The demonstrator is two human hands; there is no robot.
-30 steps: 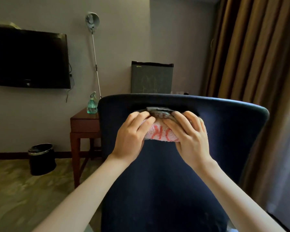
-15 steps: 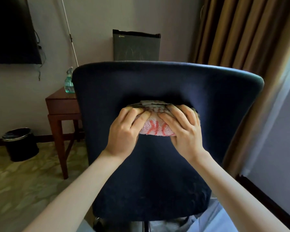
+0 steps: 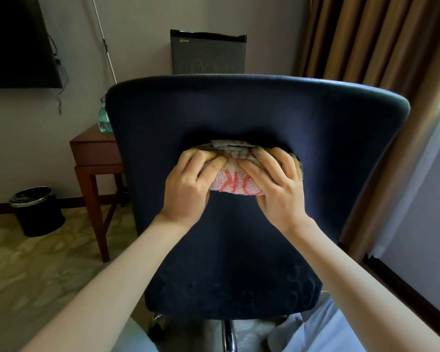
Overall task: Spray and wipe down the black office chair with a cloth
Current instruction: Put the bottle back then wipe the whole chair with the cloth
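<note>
- Chair (image 3: 239,250) stood in mid-frame with its dark backrest facing the camera, rear side towards the person.
- Cloth (image 3: 235,184) sat bunched on the backrest, just above its centre; pale pink towelling with red letters, greyer folds at its 12 o'clock edge.
- Left hand (image 3: 186,190) was at 9 o'clock of the cloth, fingers curled over its upper left part, gripping it and pressing it on the backrest.
- Right hand (image 3: 280,194) was at 3 o'clock of the cloth, fingers curled over its upper right part, likewise gripping and pressing.
- Index fingertips were close together over the cloth's middle; could not tell if they touched.
- Both bare forearms ran up from 7 and 5 o'clock of the frame.
- Spray bottle (image 3: 104,119), greenish and clear, stood on a brown table (image 3: 94,158) at 9 o'clock of the backrest, partly hidden by the chair edge, well apart from both hands.
- Black bin (image 3: 37,212) with a liner stood on the floor at 8 o'clock of the table.
- TV (image 3: 18,41) hung on the wall at 10 o'clock of the frame, with a thin white pole (image 3: 106,50) beside it.
- Black box (image 3: 207,52) showed behind the chair top at 12 o'clock.
- Brown curtain (image 3: 366,47) hung at 2 o'clock.
</note>
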